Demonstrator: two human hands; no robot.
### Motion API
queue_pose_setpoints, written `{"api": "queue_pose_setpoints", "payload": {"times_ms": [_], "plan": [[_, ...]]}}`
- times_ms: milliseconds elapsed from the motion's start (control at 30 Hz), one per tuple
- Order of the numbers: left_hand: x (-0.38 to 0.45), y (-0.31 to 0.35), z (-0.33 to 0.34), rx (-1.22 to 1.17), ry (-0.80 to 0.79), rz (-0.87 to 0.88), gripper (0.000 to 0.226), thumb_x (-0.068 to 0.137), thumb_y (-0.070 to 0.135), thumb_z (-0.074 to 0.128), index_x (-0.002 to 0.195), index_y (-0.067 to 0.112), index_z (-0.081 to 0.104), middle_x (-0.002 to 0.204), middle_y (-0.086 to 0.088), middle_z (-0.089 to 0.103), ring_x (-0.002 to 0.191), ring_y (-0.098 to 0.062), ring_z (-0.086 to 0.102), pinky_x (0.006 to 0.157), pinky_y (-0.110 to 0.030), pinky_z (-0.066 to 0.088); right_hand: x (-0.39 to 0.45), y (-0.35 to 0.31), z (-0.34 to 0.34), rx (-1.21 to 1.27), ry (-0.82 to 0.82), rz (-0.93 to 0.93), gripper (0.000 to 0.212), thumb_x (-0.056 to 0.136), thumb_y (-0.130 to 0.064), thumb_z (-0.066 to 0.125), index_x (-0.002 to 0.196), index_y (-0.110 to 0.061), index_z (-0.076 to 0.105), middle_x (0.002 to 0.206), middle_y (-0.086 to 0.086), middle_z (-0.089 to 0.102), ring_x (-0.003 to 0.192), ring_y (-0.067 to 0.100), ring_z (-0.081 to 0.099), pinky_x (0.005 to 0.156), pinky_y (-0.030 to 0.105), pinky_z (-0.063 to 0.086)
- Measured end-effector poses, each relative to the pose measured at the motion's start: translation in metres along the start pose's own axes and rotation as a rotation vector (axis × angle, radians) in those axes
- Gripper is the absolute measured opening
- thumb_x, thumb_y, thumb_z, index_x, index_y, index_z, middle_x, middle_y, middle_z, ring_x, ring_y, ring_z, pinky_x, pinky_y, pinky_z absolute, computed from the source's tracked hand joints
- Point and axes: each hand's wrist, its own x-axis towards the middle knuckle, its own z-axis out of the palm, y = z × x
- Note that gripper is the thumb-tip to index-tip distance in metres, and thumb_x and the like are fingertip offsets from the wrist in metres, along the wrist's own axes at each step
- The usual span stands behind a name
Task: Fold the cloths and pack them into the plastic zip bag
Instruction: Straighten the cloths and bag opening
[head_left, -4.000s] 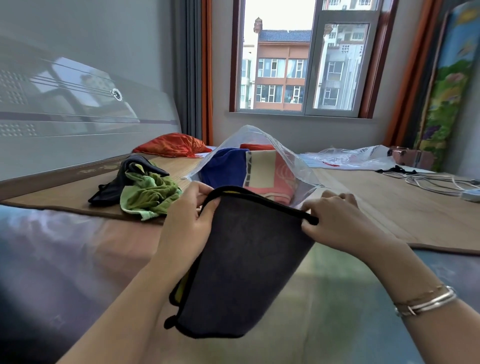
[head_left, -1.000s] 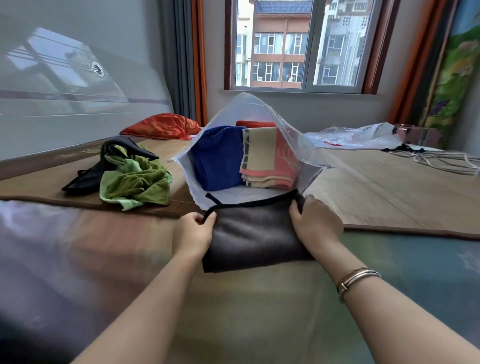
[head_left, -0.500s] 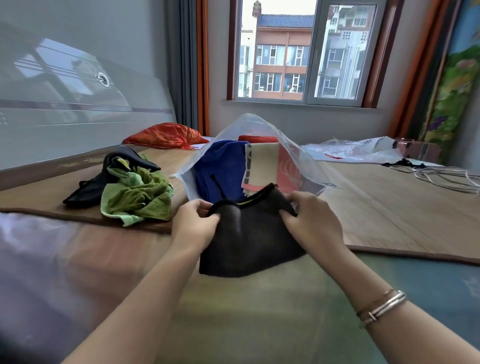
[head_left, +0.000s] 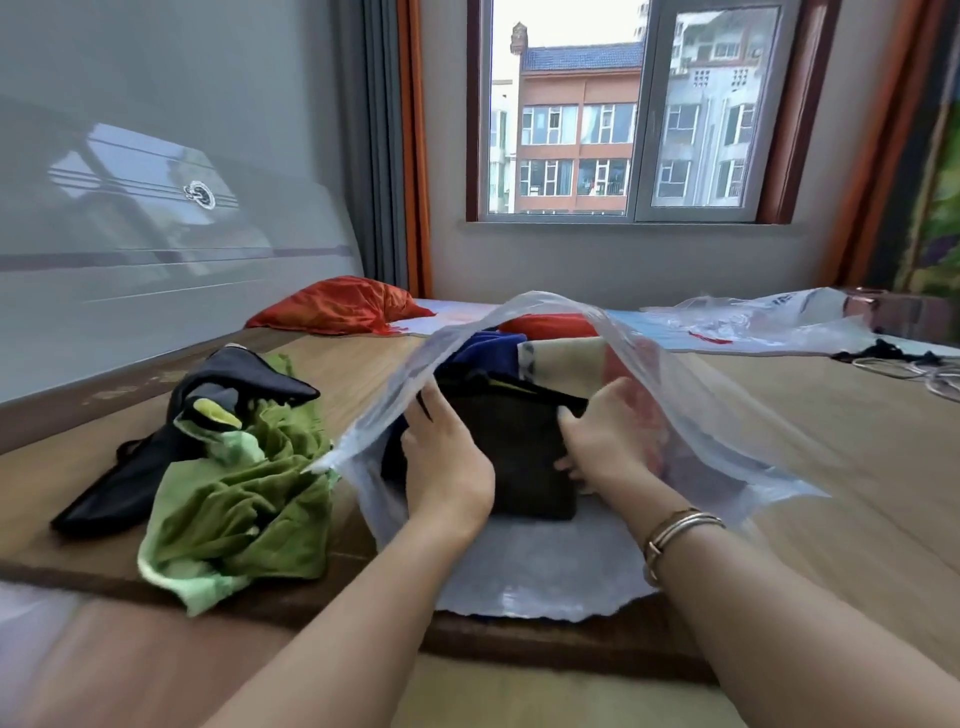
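Home bedroom, bed (head_left: 779, 467) with headboard (head_left: 156, 249), pillow (head_left: 337, 306), curtained window (head_left: 623, 114) facing apartment blocks

— What lies on the bed's woven mat (head_left: 810, 467)?
— The plastic zip bag (head_left: 737, 441) around the fingers (head_left: 431, 415); left of them, green cloth (head_left: 244, 499) and black cloth (head_left: 135, 467).

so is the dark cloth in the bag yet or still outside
In. The folded dark cloth lies inside the open mouth of the plastic bag, under its raised top flap, with the left hand and right hand holding its sides.
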Motion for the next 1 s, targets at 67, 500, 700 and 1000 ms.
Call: {"api": "queue_pose_setpoints", "payload": {"times_ms": [67, 500, 700, 1000], "plan": [[0.003, -0.021, 0.012, 0.114, 0.03, 0.136, 0.064, 0.081, -0.007, 0.048, 0.134, 0.018, 0.022, 0.137, -0.005, 0.012, 0.122, -0.033, 0.036, 0.089, -0.038, 0.047, -0.003, -0.003, 0.01, -0.032, 0.085, -0.284, 0.049, 0.086, -0.03, 0.058, 0.121, -0.01, 0.031, 0.102, 0.017, 0.066, 0.084, 0.031, 0.068, 0.072, 0.041, 0.053], [0.037, -0.063, 0.036, 0.463, -0.364, 0.167, 0.07, 0.099, 0.019, 0.037, 0.154, 0.024, -0.006, 0.16, 0.0, -0.021, 0.148, -0.027, -0.012, 0.121, -0.04, 0.004, 0.0, 0.009, 0.042, -0.889, -0.392, -0.764, 0.083, 0.093, -0.052, 0.049, 0.151, -0.039, -0.01, 0.157, 0.002, -0.029, 0.146, 0.025, -0.021, 0.119, 0.048, 0.001], [-0.015, -0.057, -0.006, 0.073, -0.244, 0.302, 0.052, 0.09, -0.001, 0.043, 0.139, 0.016, 0.048, 0.159, -0.002, 0.02, 0.146, -0.019, 0.02, 0.116, -0.032, 0.025, -0.053, 0.005, 0.001, -0.554, -0.349, -0.722, 0.069, 0.095, -0.032, 0.053, 0.153, -0.026, 0.017, 0.162, 0.007, 0.002, 0.15, 0.022, -0.002, 0.121, 0.039, 0.01], [-0.079, -0.103, -0.082, 0.2, 0.139, 0.195, 0.024, 0.077, 0.005, 0.049, 0.097, 0.01, 0.061, 0.106, -0.008, 0.056, 0.096, -0.031, 0.05, 0.085, -0.046, 0.044, -0.158, 0.016, -0.018, -0.166, -0.172, -0.667, 0.026, 0.089, -0.014, 0.054, 0.115, -0.015, 0.057, 0.116, -0.001, 0.057, 0.113, 0.018, 0.05, 0.092, 0.026, 0.037]]}}
